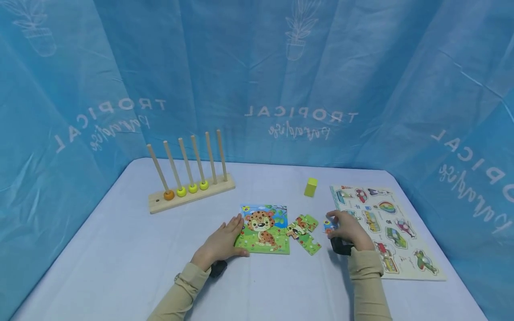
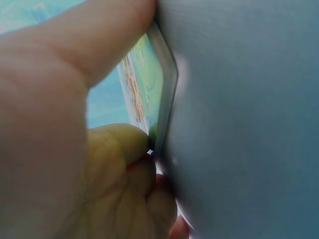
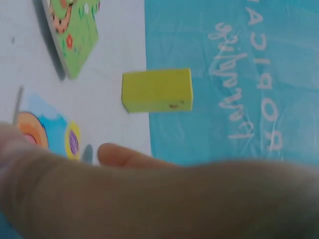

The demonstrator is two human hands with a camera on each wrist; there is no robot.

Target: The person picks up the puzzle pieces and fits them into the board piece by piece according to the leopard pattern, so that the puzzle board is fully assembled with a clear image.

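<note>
A leopard jigsaw puzzle (image 1: 263, 227) lies flat on the white table. My left hand (image 1: 221, 240) rests along its left side, fingers stretched out and thumb at the lower left corner. In the left wrist view, the puzzle's edge (image 2: 169, 74) shows close by the thumb and fingers. My right hand (image 1: 350, 229) pinches a blue puzzle piece (image 3: 55, 124) with an orange ear and a yellow-and-purple flower, low over the table; part of the piece is hidden behind the thumb. Between the puzzle and this hand lie several loose puzzle pieces (image 1: 309, 243), some overlapping.
A yellow block (image 1: 311, 187) stands behind the loose pieces. To the right, partly under my right forearm, lies a vehicle peg-puzzle board (image 1: 405, 263). A wooden rack (image 1: 160, 205) with upright pegs and several beads stands at the back left. Blue curtain (image 1: 241, 80) hangs behind the table.
</note>
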